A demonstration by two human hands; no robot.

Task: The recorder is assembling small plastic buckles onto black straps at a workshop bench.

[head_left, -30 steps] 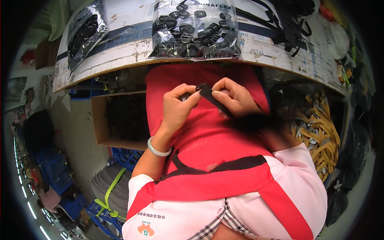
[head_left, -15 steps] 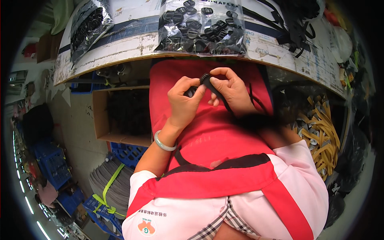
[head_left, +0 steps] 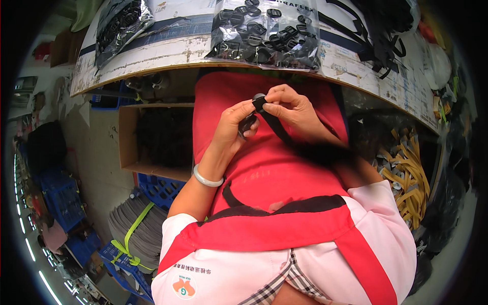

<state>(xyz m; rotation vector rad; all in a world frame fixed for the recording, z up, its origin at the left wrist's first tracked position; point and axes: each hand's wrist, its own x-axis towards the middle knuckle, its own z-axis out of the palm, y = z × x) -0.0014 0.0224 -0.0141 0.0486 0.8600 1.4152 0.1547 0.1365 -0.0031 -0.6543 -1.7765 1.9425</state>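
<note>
Two clear plastic bags of black buckles are lying on the workbench (head_left: 168, 51): a large bag (head_left: 267, 33) near its front edge, a smaller bag (head_left: 119, 25) toward its left end.

Strap workshop: bagged buckles (head_left: 264, 33), webbing (head_left: 404, 175).

Both forearms rise from the lower edge and meet over the lap. Left hand (head_left: 235, 126): wrist bent, fingers curled inward, thumb and fingertips pinched shut. Right hand (head_left: 288, 108): just right of the left and touching it, fingers bunched, thumb pressed to forefinger. Right forearm blurred.
</note>
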